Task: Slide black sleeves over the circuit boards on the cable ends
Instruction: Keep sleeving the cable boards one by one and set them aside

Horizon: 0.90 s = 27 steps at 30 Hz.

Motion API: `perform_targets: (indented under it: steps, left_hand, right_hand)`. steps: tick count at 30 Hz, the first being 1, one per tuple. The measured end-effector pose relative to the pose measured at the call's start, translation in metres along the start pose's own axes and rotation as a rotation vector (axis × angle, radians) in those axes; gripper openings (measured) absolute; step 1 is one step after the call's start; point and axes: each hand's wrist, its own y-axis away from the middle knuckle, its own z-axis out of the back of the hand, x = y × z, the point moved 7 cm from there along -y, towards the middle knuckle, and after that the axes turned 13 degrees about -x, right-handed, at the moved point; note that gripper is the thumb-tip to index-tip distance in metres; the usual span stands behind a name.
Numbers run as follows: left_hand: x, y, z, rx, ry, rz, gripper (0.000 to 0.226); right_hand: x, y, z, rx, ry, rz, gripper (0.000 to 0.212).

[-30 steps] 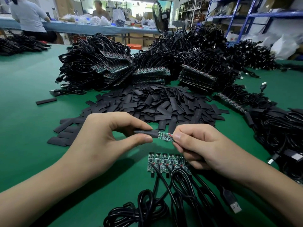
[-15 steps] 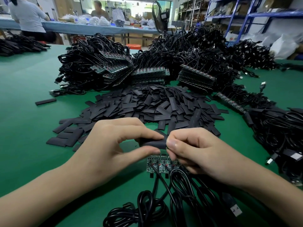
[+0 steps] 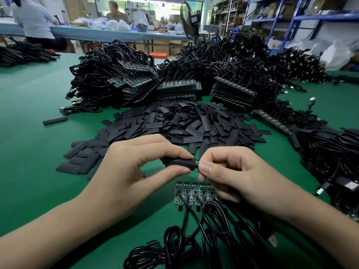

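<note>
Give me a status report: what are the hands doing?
Left hand pinches black sleeve. Right hand pinches circuit board, only its tip showing. Nothing blocking.

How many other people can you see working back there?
2. One worker stands at the far left beside the blue table; the other worker is behind it, nearer the middle. More may be out of sight.

The sleeve [image 3: 178, 162] I hold is black. The board [image 3: 197, 164] poking out of it is green, and my table [image 3: 29, 162] is green too. The pile of sleeves [image 3: 184, 125] and the cables [image 3: 108, 74] are black. The shelves [image 3: 318, 16] are blue.
</note>
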Motion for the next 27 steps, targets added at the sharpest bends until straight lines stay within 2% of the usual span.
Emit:
perform_targets:
  steps: [5,10,22,27]
  left_hand:
    - [-0.0025,-0.0009,-0.0020,0.019,-0.004,-0.020,0.019]
    - [0.0022,-0.0022,0.0044,-0.031,-0.027,0.019,0.019]
    - [-0.0020,-0.0002,-0.0026,0.030,-0.022,-0.020,0.018]
    - [0.0021,-0.0042,0.0057,-0.117,-0.050,0.042,0.031]
  right_hand:
    - [0.0017,0.0002,-0.0042,0.016,-0.020,-0.009,0.024]
    - [0.0046,-0.0002,0.0028,-0.058,-0.029,0.000,0.019]
    - [0.0071,0.0033,-0.0027,-0.062,0.032,-0.003,0.018]
    - [0.0093,0.0005,-0.0021,-0.133,-0.009,0.014,0.018]
